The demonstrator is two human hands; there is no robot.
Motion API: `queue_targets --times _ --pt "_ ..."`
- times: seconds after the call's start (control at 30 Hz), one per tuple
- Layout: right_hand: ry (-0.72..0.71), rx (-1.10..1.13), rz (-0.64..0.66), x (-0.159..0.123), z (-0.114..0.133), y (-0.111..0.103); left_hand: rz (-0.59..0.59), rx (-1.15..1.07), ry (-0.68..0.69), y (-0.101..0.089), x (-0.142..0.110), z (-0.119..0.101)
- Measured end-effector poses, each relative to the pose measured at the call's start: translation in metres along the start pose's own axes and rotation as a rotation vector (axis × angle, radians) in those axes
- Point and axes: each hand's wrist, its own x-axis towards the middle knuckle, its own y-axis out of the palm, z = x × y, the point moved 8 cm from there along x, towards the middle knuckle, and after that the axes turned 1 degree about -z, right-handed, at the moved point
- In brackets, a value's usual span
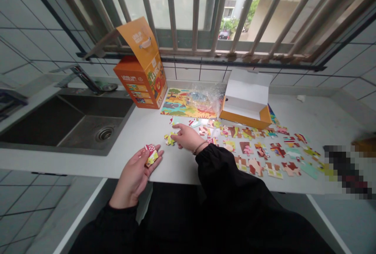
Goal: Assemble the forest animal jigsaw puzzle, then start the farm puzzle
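Note:
My left hand point(136, 171) is closed around a small stack of puzzle pieces point(151, 155), held above the counter's front edge. The top piece is red, white and yellow-green. To its right, my right hand point(188, 136) reaches palm down over the counter, index finger stretched out and thumb apart from it. Its thumb tip touches a yellow-green puzzle piece point(169, 139) lying on the counter; the other fingers are partly hidden. Just beyond the index fingertip lies a pale green piece point(179, 120). Several loose puzzle pieces point(255, 166) lie in rows to the right, some hidden by my right sleeve.
An orange puzzle box point(138, 85) stands open beside the dark sink point(88, 128). Behind my right hand lie a colourful picture sheet point(176, 105) and crumpled clear plastic point(208, 95). An open white-and-orange box point(246, 105) stands right of them. Window bars point(195, 15) rise behind the counter.

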Motion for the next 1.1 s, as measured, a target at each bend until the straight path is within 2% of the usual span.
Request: queue_targets --times 0.2,0.27,0.33,0.4,0.5,0.6,0.73,0.8,0.9,0.97,1.03,1.1 --pt "-0.063 -0.099 -0.198 -0.023 0.009 -0.015 0.077 0.103 0.049 0.010 0.005 0.006" --pt "-0.108 -0.088 -0.166 -0.027 0.015 -0.010 0.097 0.098 0.040 0.014 0.006 0.012" --pt "-0.138 -0.062 -0.058 -0.028 0.019 0.002 0.128 0.073 0.001 0.019 0.006 0.018" --pt "-0.142 -0.037 0.029 -0.027 0.018 0.012 0.167 0.032 -0.039 0.023 0.002 0.021" --pt "-0.119 0.012 0.075 -0.022 0.013 0.019 0.226 -0.032 -0.066 0.027 -0.005 0.020" --pt "-0.086 0.082 0.084 -0.012 0.010 0.024 0.243 -0.049 -0.088 0.026 -0.011 0.018" --pt "-0.050 0.183 0.032 0.003 0.014 0.026 0.166 0.026 -0.098 0.019 -0.012 0.016" --pt "-0.037 0.189 0.002 0.005 0.015 0.024 0.164 0.052 -0.094 0.018 -0.011 0.015" --pt "-0.054 0.128 -0.018 -0.002 0.015 0.019 0.201 0.072 -0.067 0.019 -0.010 0.014" --pt "-0.096 0.064 0.013 -0.011 0.015 0.020 0.222 0.103 -0.059 0.019 -0.008 0.016" --pt "-0.146 0.004 0.045 -0.022 0.017 0.022 0.233 0.164 -0.052 0.018 -0.004 0.019" --pt "-0.180 -0.044 0.021 -0.034 0.019 0.020 0.237 0.263 -0.020 0.016 0.005 0.020"
